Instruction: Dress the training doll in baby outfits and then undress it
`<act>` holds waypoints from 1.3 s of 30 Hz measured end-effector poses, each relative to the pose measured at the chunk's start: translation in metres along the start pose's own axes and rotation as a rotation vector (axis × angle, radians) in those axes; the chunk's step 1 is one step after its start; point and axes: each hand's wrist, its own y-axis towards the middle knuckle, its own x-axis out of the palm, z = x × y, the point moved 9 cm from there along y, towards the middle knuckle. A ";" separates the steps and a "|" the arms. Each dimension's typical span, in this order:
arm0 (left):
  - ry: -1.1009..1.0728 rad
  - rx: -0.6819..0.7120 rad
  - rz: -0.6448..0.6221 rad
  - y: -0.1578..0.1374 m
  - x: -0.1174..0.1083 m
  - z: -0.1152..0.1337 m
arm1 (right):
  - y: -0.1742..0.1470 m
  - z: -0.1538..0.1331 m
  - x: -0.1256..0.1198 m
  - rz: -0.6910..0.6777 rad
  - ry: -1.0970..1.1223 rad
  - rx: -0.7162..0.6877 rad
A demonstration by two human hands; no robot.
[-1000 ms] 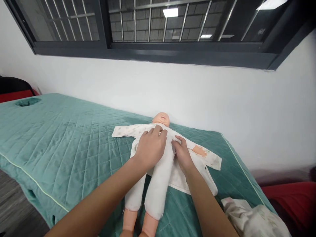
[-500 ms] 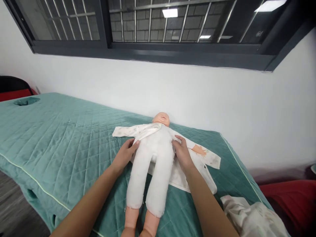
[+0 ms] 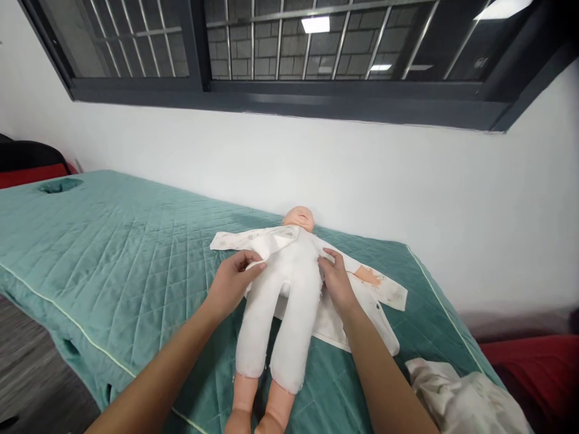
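A baby doll with a white soft body lies on its back, head toward the wall. Under it a white printed baby shirt is spread, its sleeves stretched out to both sides and its front partly folded over the doll's chest. At the doll's left-hand side in the picture, my left hand pinches the shirt's edge between thumb and fingers. My right hand rests against the opposite side of the torso, fingers bent and a little apart; its lower fingers are partly hidden.
A green quilted cover lies over the bed. Crumpled light printed cloth sits at the near right, with a red seat beyond the edge. The white wall and a barred window stand behind.
My left hand has moved slightly right and up, lifting the shirt's edge a little at the doll's side. My right hand stays by the torso. The view has shifted slightly.
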 end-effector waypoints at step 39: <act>0.524 0.530 -0.064 0.018 0.069 0.063 | -0.005 -0.029 -0.020 -0.109 -0.321 -0.085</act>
